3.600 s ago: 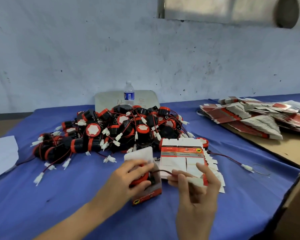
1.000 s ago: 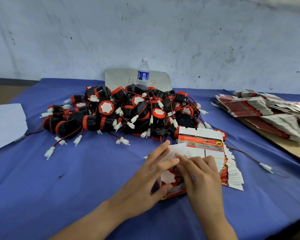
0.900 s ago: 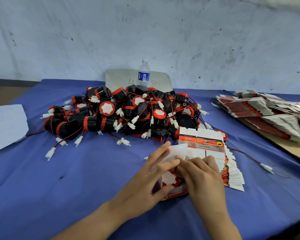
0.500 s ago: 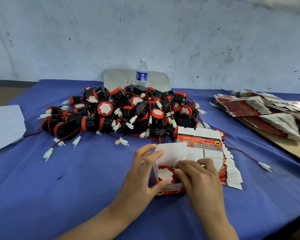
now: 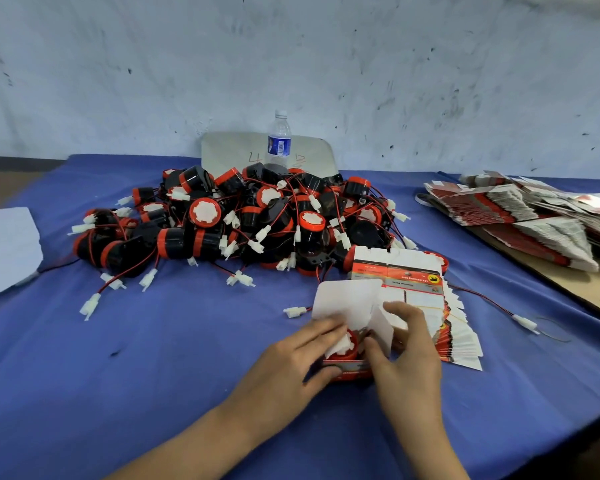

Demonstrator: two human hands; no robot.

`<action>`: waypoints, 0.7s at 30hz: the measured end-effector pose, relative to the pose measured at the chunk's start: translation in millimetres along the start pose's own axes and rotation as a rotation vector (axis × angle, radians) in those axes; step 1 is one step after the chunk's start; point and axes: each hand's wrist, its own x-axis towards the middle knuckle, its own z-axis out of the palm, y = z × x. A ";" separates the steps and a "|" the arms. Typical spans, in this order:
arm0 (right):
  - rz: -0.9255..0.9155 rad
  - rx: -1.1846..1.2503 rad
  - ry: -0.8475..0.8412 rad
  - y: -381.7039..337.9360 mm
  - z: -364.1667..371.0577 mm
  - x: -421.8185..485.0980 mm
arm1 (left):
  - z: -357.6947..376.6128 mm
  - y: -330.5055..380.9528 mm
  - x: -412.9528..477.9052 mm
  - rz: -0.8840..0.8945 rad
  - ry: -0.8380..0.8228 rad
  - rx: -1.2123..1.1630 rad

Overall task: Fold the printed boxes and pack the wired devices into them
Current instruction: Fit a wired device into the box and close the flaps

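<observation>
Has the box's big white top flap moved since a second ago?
Yes. The white top flap stands up over the box now; earlier it lay folded under the left hand, judged against the flat box stack.

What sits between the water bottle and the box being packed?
Head view: the pile of wired devices fills the stretch from the water bottle to the box, with blue cloth nearest the box.

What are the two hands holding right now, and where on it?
Both hold the small printed box. The left hand grips its left side, fingers on a white flap; the right hand holds the right side flap.
</observation>
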 end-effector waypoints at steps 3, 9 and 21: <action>0.088 0.077 -0.044 6.4 -3.4 7.4 | -0.1 -1.9 1.1 0.029 -0.021 0.012; 0.278 0.341 -0.078 10.0 -2.2 13.5 | -1.0 -3.6 2.4 0.048 -0.017 -0.004; 0.066 0.084 -0.297 8.6 -15.7 11.4 | -0.6 -7.7 1.9 0.031 0.066 -0.052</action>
